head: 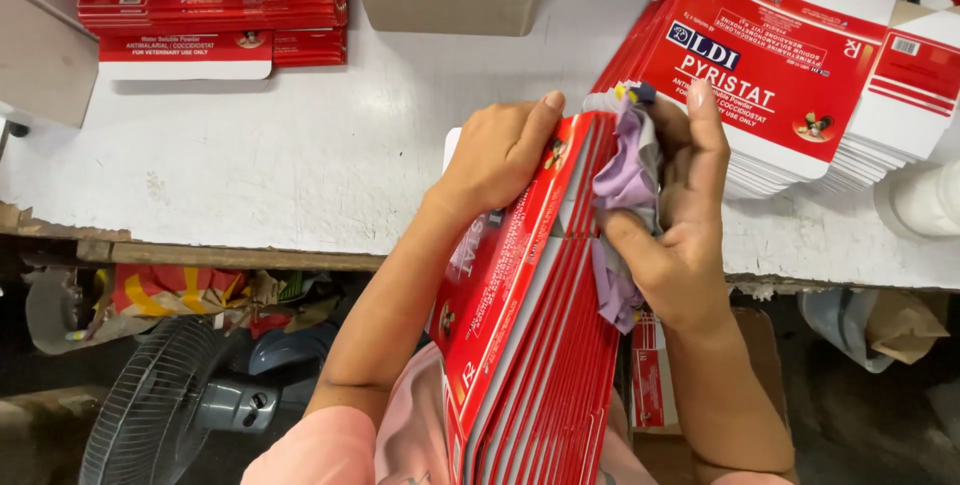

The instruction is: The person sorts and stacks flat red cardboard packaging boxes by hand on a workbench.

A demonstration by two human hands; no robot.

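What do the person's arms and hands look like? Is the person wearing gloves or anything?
No gloves. The left hand and the right hand are both bare, with no rings, watch or bracelet showing. Both forearms are bare too. The only clothing in view is a light pink top with a short pink sleeve on the left arm. The fingernails look short and unpainted.

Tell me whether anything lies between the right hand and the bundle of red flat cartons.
Yes. A crumpled lilac cloth sits between the right hand and the edges of the bundle of red flat cartons. The left hand grips the bundle directly.
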